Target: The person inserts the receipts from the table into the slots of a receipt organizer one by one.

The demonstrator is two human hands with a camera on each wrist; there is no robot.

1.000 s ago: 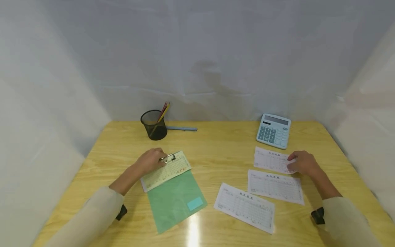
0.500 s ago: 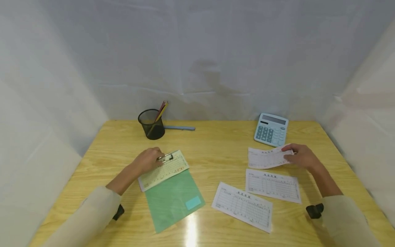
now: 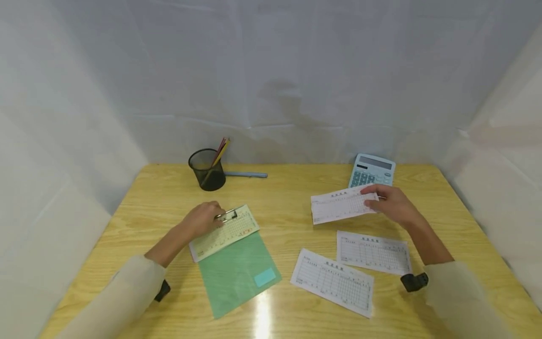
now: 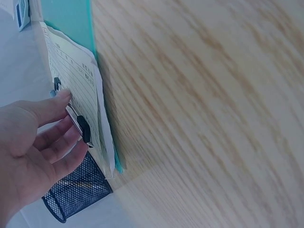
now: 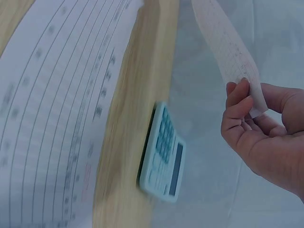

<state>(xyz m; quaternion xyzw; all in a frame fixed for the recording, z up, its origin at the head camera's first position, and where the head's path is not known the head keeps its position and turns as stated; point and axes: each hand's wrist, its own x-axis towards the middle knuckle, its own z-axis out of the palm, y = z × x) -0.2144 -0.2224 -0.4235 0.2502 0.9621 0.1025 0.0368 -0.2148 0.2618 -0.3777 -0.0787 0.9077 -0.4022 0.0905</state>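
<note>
Head view, held slip [image 3: 338,206] above wooden tabletop [image 3: 288,221], pale sheeting [image 3: 330,70] behind

Even, moderate light, warm in the head view and cool at the wrists.
In the head view, a white glare streaks the yellow table [image 3: 288,226] at the bottom of the frame, soft shadows lie beneath the sleeves [image 3: 123,292], and a dim patch darkens the grey curtain [image 3: 271,70]; fine print on the slips [image 3: 332,282] is unreadable. The left wrist view looks hazy; in the right, the calculator [image 5: 164,154] and nearest slip [image 5: 61,104] blur.
</note>
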